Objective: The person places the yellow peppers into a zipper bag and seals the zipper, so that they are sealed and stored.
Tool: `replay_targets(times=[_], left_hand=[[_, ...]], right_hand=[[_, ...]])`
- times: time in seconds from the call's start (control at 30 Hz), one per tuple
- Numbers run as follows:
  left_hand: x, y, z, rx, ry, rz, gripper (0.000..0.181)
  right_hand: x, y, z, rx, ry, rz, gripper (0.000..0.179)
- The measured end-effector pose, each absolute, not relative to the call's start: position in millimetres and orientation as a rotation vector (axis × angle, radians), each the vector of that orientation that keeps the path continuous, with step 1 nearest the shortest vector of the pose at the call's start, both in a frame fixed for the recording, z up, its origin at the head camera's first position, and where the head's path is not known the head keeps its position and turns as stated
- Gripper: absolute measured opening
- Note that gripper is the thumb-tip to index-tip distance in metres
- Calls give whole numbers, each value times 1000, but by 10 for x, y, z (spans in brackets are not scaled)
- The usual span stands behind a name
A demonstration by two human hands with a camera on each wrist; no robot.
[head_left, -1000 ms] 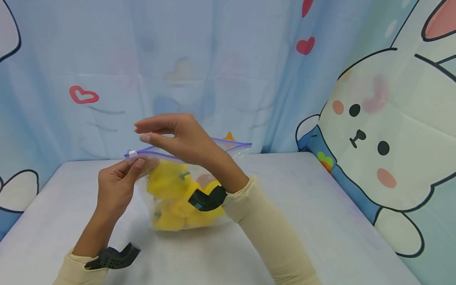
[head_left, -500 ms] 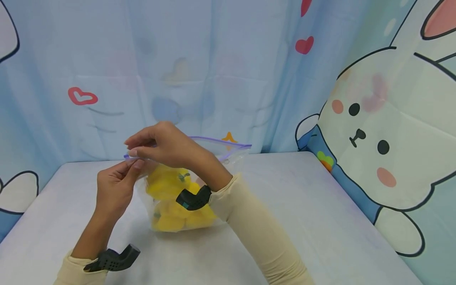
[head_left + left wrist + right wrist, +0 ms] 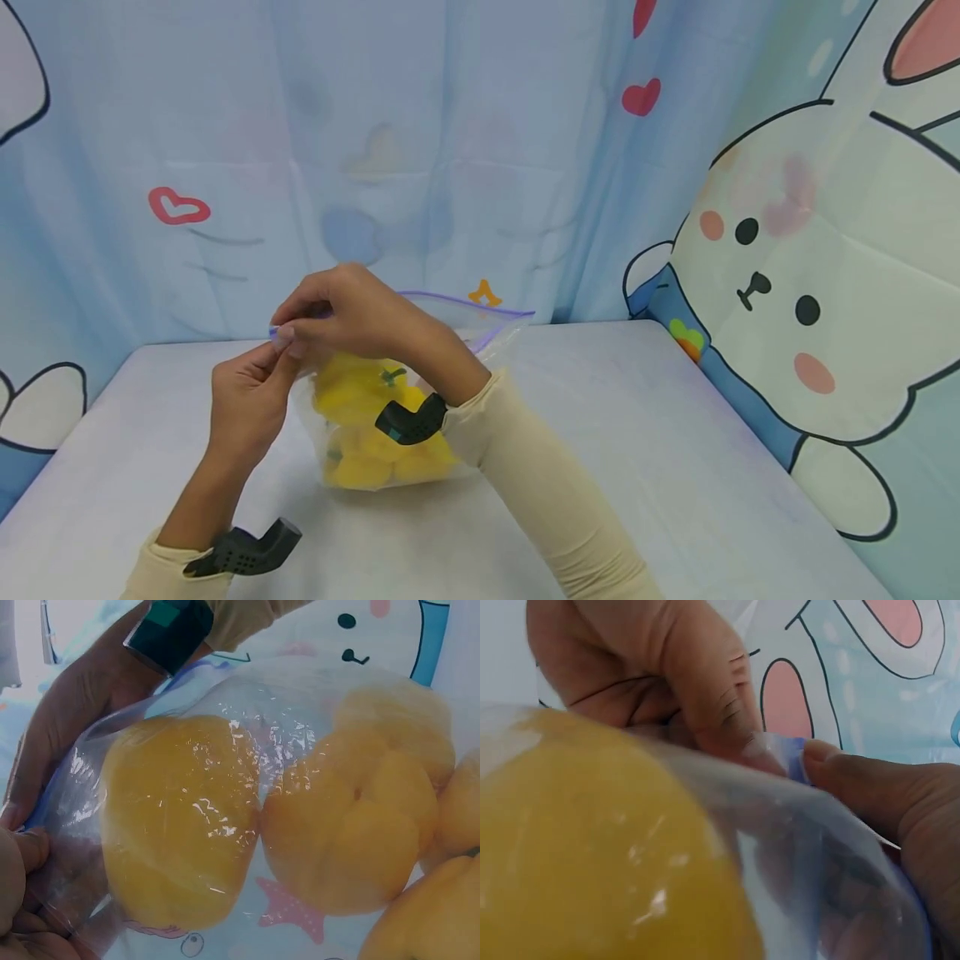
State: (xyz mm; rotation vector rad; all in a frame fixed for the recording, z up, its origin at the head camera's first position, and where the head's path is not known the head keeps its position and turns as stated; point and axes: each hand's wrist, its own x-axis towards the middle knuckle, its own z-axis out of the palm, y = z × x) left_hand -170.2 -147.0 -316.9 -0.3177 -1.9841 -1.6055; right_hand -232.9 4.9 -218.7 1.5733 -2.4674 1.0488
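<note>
A clear zip bag point(image 3: 303, 421) with a purple zip strip point(image 3: 465, 302) stands on the table, with several yellow bell peppers point(image 3: 351, 398) inside; green stems show on some. My left hand point(image 3: 247, 404) pinches the bag's top left corner between thumb and fingers. Right above it, my right hand point(image 3: 352, 312) pinches the left end of the zip strip, thumb and fingertips close to the left thumb. Towards the right the two zip edges stand apart. In the right wrist view, the whitish-blue zip end point(image 3: 784, 756) shows between fingertips. The left wrist view shows a pepper point(image 3: 180, 825) close behind the film.
A white cloth covers the table point(image 3: 637, 467). Behind it hangs a light blue curtain point(image 3: 465, 100) printed with hearts and a large white rabbit point(image 3: 810, 275). Black wrist cameras point(image 3: 251, 548) sit on both wrists, the right one overlapping the bag in the head view.
My right hand has come down and left from above the bag to the left end of the zip, where its fingers have closed. The left hand keeps its hold, with hardly any movement.
</note>
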Motion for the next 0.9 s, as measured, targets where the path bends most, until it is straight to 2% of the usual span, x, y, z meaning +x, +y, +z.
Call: replay_targets(times=[0.43, 0.9], left_hand=[[-1765, -1530, -3143, -496, -1942, -1534, 24], [-1753, -1506, -3114, -505, -1962, -1521, 22]], right_hand=[[-2392, 110, -2234, 1634, -2286, 1075, 13], [-2419, 251, -2271, 1630, -2262, 1102, 10]])
